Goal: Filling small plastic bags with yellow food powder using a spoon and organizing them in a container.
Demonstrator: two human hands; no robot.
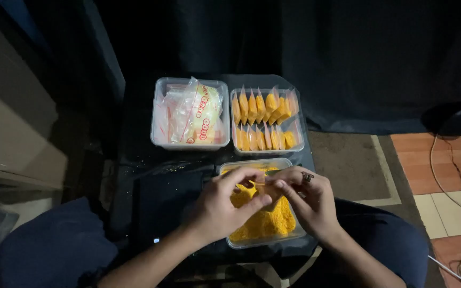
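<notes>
Both hands, left [221, 205] and right [304, 198], pinch a small pouch [260, 184] over the powder tray [265, 221], apparently mid-fill; sealing likely needs a firm press.

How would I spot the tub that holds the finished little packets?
Start at the dark table in front of the seated person. Three clear plastic tubs sit on it; look at the far right tub, beyond the hands. Unlike the left tub of empty bags and the near tub of loose yellow powder, it holds neat rows of small upright packets filled with yellow.
</notes>
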